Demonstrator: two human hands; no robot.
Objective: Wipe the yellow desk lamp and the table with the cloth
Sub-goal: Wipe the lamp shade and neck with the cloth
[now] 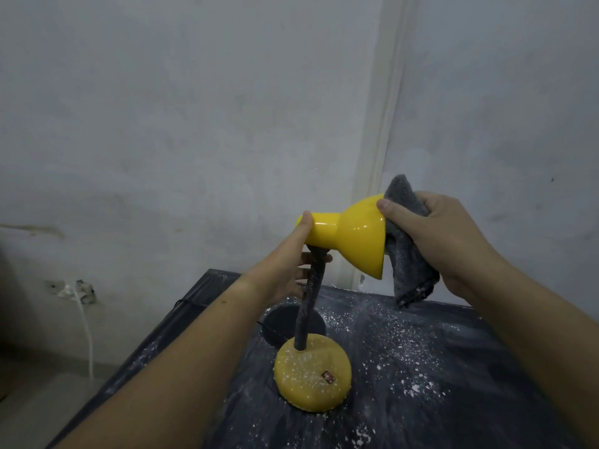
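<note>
Yellow lamp shade [351, 236]: your left hand [290, 265] grips its narrow neck, your right hand [450, 244] clutches the grey cloth [409, 257] against its rim, above the powder-flecked table [460, 377].

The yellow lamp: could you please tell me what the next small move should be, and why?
Probably lower the cloth in the right hand to the lamp's base: the shade, steadied by the left hand, looks glossy and clean outside, while the base and the table carry white specks.

The lamp [351, 236] stands on the table [460, 390], before the wall [194, 124]. The cloth [409, 254] is at its shade's right, a socket [74, 291] far left.
</note>
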